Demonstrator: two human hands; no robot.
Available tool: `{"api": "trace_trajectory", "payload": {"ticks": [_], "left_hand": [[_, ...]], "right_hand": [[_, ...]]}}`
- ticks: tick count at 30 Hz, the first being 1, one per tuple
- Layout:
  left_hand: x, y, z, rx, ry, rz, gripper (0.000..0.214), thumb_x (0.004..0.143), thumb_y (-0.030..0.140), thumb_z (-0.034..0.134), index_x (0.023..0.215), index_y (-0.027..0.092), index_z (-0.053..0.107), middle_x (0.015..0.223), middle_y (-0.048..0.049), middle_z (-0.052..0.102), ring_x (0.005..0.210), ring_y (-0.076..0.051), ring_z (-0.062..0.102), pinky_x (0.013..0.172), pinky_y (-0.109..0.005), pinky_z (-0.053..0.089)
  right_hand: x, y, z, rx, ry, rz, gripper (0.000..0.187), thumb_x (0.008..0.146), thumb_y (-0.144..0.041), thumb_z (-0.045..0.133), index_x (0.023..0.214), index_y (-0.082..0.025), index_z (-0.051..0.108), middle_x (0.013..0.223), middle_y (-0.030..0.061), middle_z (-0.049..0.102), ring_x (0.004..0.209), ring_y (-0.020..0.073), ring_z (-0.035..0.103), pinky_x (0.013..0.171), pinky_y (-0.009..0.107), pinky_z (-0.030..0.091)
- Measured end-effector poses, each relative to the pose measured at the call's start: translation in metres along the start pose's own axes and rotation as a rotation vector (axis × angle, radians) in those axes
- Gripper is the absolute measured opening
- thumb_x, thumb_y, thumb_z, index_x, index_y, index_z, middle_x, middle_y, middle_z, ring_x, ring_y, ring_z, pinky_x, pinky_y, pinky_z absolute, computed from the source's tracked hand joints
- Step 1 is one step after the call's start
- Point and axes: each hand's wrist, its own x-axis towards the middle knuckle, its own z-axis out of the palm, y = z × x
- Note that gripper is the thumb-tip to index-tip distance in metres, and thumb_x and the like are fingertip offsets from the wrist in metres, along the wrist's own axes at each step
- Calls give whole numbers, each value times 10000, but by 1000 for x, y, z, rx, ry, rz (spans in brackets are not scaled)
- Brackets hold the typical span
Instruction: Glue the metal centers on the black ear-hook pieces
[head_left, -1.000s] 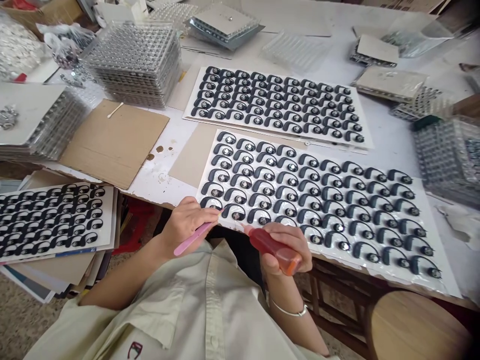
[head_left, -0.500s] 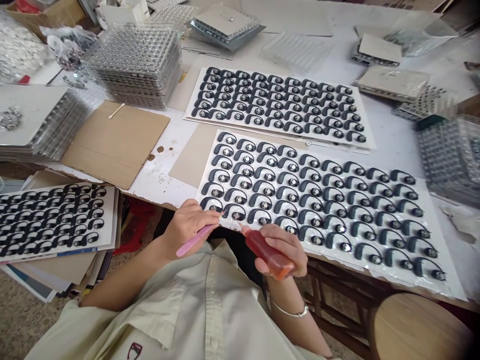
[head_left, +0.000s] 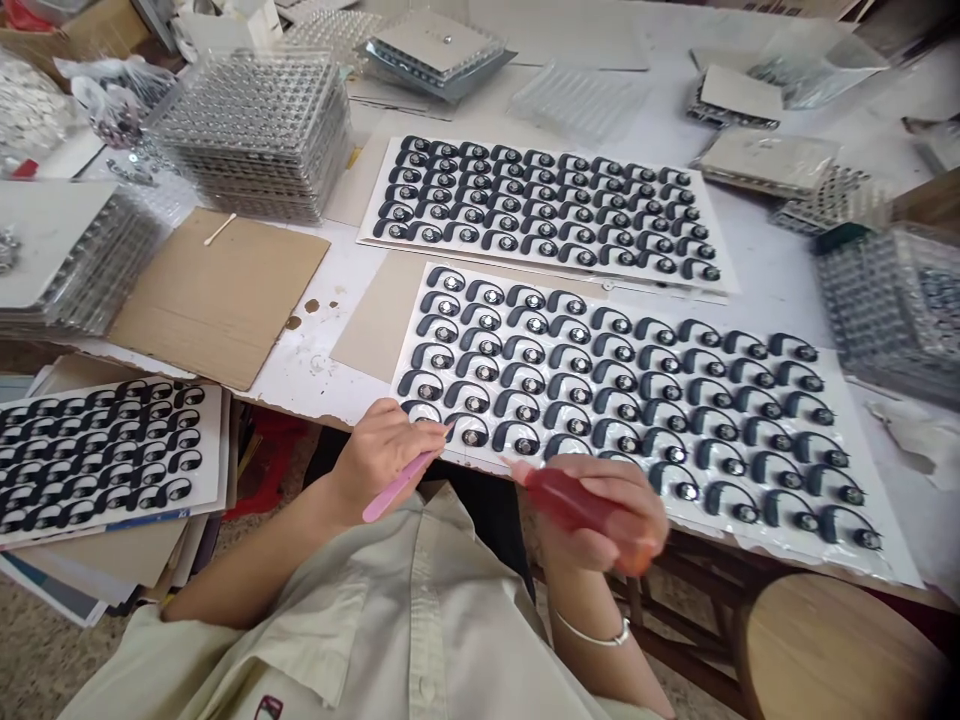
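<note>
The left hand [head_left: 382, 455] closes firmly on a pink stick [head_left: 397, 487], tip kept at the dark ear-hook pieces [head_left: 471, 432] on the white sheet [head_left: 877, 520]; the blurred right hand [head_left: 600, 515] seems to grip a red squeeze bottle [head_left: 570, 500], nozzle aimed toward them.

no words can be read; the red mark on the shirt [head_left: 268, 708] and the blue strip on the sheet [head_left: 142, 515] are too small.
</note>
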Motion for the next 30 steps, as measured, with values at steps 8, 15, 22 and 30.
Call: {"api": "trace_trajectory", "payload": {"ticks": [8, 15, 22, 30], "left_hand": [[7, -5, 18, 179, -110, 102, 181, 843, 8, 556, 980, 125, 570, 947, -97, 727, 635, -145, 588, 630, -330, 416], [13, -2, 23, 274, -104, 149, 98, 874, 44, 548, 904, 122, 598, 917, -104, 721, 597, -150, 538, 615, -346, 426], [16, 5, 24, 352, -125, 139, 119, 886, 63, 550, 798, 121, 604, 887, -98, 719, 604, -154, 523, 631, -357, 444], [16, 6, 26, 342, -120, 131, 107, 884, 73, 561, 799, 108, 614, 892, -119, 710, 619, -160, 516, 644, -355, 437]], "right_hand": [[57, 11, 15, 112, 133, -182, 371, 758, -565, 661, 816, -200, 641, 619, -16, 553, 508, 149, 554, 376, 291, 442], [50, 9, 31, 81, -58, -34, 255, 774, -443, 684, 851, -206, 633, 687, 8, 609, 583, 166, 577, 482, 322, 467], [47, 9, 32, 81, -170, 46, 270, 751, -408, 708, 861, -174, 628, 717, 30, 630, 616, 169, 579, 506, 321, 474], [46, 11, 32, 84, -219, 22, 248, 736, -335, 724, 885, -161, 628, 735, 39, 639, 629, 173, 584, 516, 326, 480]]}}
